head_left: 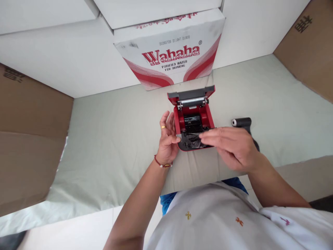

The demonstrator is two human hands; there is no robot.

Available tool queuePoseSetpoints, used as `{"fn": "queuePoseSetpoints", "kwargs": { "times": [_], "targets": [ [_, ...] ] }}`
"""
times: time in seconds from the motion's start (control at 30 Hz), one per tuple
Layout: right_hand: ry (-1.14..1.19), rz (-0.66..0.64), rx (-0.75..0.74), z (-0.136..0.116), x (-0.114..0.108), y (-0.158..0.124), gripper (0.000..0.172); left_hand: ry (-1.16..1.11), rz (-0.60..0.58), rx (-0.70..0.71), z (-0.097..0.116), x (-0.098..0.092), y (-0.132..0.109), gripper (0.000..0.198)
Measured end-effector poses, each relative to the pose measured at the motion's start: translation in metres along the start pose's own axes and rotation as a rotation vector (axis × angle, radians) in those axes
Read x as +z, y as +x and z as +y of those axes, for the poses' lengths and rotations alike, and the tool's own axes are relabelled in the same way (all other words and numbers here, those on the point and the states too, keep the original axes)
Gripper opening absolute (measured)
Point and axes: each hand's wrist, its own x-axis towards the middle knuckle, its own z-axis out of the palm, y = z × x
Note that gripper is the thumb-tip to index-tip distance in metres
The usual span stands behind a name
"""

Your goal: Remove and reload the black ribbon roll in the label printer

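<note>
A small red and dark grey printer [178, 119] sits on the cloth in front of me, its hinged lid [192, 93] raised with a silvery roller underneath. Inside the red bay lies a shiny black roll [193, 122]. Glossy black film [194, 139] stretches over the front part of the printer. My left hand [168, 140] grips the printer's left side, thumb at the front corner and fingers along the wall. From the right, my right hand [231, 144] reaches over the front, fingers pressed together with the tips at the film. Its thumb is partly hidden.
Right of the printer lies a black handheld tool [241, 122], partly behind my right hand. A Wahaha water carton [174, 52] stands behind the printer against white boxes [52, 59]. Brown cardboard [28, 139] flanks the cloth-covered table [111, 139] at left and right.
</note>
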Motion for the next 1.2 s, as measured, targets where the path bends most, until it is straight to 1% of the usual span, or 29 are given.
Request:
{"fn": "queuePoseSetpoints", "kwargs": {
  "times": [0.07,0.1,0.13,0.2,0.27,0.3,0.33,0.4,0.5,0.57,0.6,0.67,0.73,0.77,0.83,0.9,0.97,1.07,1.1,1.13,1.2],
  "targets": [
    [-0.094,-0.046,0.168,0.003,-0.002,0.022,0.036,0.000,0.037,0.019,-0.001,0.004,-0.002,0.087],
    [-0.180,-0.102,0.258,0.005,-0.002,0.035,0.036,-0.004,0.058,0.028,-0.001,0.005,-0.002,0.081],
    [-0.283,-0.186,0.339,0.007,0.000,0.048,0.035,-0.013,0.079,0.031,-0.002,0.005,-0.002,0.073],
    [-0.480,-0.416,0.455,0.012,0.005,0.075,0.030,-0.038,0.126,0.014,-0.003,0.004,0.001,0.058],
    [-0.595,-0.623,0.521,0.016,0.013,0.098,0.024,-0.069,0.174,-0.023,-0.003,0.001,0.005,0.046],
    [-0.620,-0.688,0.537,0.017,0.017,0.106,0.023,-0.083,0.191,-0.042,-0.004,-0.001,0.007,0.043],
    [-0.631,-0.725,0.545,0.017,0.021,0.113,0.024,-0.094,0.201,-0.055,-0.004,-0.002,0.009,0.041],
    [-0.634,-0.745,0.547,0.017,0.028,0.122,0.028,-0.108,0.205,-0.064,-0.003,-0.005,0.012,0.040],
    [-0.628,-0.754,0.548,0.013,0.032,0.123,0.032,-0.122,0.199,-0.070,-0.001,-0.006,0.014,0.038],
    [-0.633,-0.726,0.551,0.006,0.027,0.118,0.031,-0.145,0.197,-0.085,0.000,-0.005,0.015,0.036],
    [-0.631,-0.690,0.548,0.001,0.021,0.112,0.030,-0.159,0.195,-0.095,0.001,-0.005,0.015,0.035],
    [-0.578,-0.562,0.510,-0.008,0.002,0.096,0.027,-0.177,0.192,-0.108,0.002,-0.006,0.015,0.033],
    [-0.438,-0.411,0.445,-0.016,-0.025,0.072,0.023,-0.173,0.188,-0.112,0.002,-0.007,0.015,0.033],
    [-0.352,-0.342,0.417,-0.017,-0.039,0.058,0.024,-0.167,0.188,-0.114,0.002,-0.007,0.015,0.033],
    [-0.233,-0.253,0.450,-0.013,-0.064,0.028,0.030,-0.164,0.188,-0.117,0.001,-0.008,0.016,0.034],
    [-0.223,-0.217,0.538,-0.001,-0.078,0.000,0.030,-0.163,0.185,-0.114,0.001,-0.009,0.016,0.035],
    [-0.251,-0.257,0.607,0.015,-0.077,-0.022,0.028,-0.149,0.179,-0.106,0.001,-0.010,0.016,0.035],
    [-0.271,-0.361,0.646,0.036,-0.057,-0.041,0.029,-0.121,0.176,-0.095,0.001,-0.012,0.017,0.034],
    [-0.275,-0.372,0.650,0.041,-0.050,-0.044,0.031,-0.114,0.176,-0.093,0.001,-0.013,0.017,0.034],
    [-0.289,-0.360,0.655,0.046,-0.043,-0.047,0.034,-0.107,0.176,-0.091,0.002,-0.013,0.017,0.034],
    [-0.363,-0.279,0.676,0.056,-0.036,-0.052,0.041,-0.103,0.177,-0.091,0.002,-0.014,0.017,0.034]
  ]
}}
